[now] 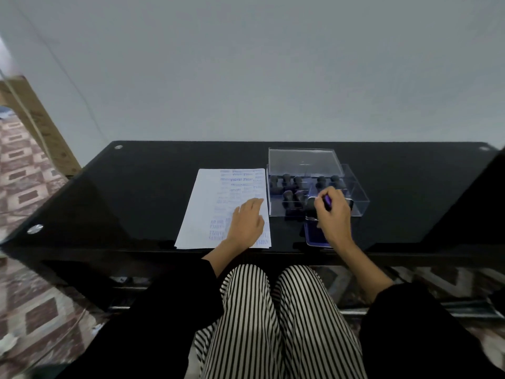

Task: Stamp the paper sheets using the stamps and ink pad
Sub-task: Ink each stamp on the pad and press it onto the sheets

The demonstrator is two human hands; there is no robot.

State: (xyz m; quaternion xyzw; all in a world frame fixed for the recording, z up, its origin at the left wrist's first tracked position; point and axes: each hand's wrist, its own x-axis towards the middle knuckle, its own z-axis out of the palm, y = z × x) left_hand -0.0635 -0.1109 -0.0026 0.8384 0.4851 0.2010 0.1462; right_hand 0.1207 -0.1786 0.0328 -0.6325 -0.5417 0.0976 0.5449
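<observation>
— What sat closest to you?
— My knees in striped trousers (pixel 246 310), tucked under the near edge of the black table (pixel 136 201)
— And the left hand (pixel 247 227)?
— It lay flat on the paper sheets (pixel 207 214), fingers (pixel 252 205) straight and close together, gripping nothing, just pressing the lower right of the top sheet. The pile lay at the table's near edge, with purple-blue prints down its right side
— The right hand (pixel 334 214)?
— Curled round a stamp (pixel 327 201), its purple end showing by my thumb, over the far end of the open ink pad (pixel 317 236), just right of the sheets. I couldn't tell whether it touched the pad
— Beyond that?
— A clear box (pixel 358 198) right behind the pad, dark stamps (pixel 287 181) upright mostly in its left part, and its clear lid (pixel 302 160) at the far side
</observation>
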